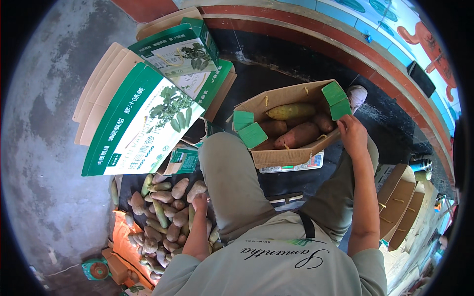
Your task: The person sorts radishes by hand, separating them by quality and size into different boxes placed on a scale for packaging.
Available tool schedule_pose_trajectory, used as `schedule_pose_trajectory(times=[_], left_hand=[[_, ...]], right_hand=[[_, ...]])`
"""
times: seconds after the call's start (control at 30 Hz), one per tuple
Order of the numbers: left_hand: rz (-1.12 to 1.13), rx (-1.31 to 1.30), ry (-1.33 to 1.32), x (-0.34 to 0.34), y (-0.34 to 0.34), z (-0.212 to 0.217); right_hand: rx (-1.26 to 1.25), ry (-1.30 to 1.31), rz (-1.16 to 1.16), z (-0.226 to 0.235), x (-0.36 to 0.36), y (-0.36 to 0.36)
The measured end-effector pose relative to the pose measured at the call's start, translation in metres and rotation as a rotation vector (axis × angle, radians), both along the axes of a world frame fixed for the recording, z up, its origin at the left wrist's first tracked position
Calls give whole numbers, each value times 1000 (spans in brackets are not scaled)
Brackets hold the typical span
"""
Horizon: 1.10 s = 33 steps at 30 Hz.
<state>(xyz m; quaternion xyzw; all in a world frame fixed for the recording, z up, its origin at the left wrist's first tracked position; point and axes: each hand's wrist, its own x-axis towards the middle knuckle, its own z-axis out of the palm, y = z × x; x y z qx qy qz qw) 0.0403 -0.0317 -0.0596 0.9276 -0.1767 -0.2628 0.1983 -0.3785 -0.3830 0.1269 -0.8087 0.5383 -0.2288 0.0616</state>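
My left hand reaches into a pile of root vegetables on my left, its fingers closed round a pinkish-brown root like a sweet potato. The hand partly hides it. My right hand grips the right edge of an open cardboard box in front of me, beside its green end flap. Inside the box lie several large reddish-brown roots and a yellowish-green radish. Under the box is a white scale with coloured keys, mostly covered.
Green-and-white cartons are stacked at the far left. Several roots spread beside my left leg, near an orange sheet. Folded brown cardboard stands at my right. A red-edged, tiled wall base curves behind the box.
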Motion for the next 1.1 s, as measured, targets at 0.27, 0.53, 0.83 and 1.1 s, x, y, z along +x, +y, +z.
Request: schedule_pose_trajectory(times=[0.27, 0.53, 0.83, 1.1], left_hand=[[117, -346, 431, 57, 114, -185], [-179, 208, 35, 28, 112, -198], [-329, 312, -25, 30, 77, -136], [174, 263, 171, 7, 30, -67]], right_hand=[[-24, -27, 7, 14, 16, -1], [29, -133, -53, 19, 14, -2], [244, -960, -232, 35, -38, -34], [292, -776, -260, 25, -57, -40]])
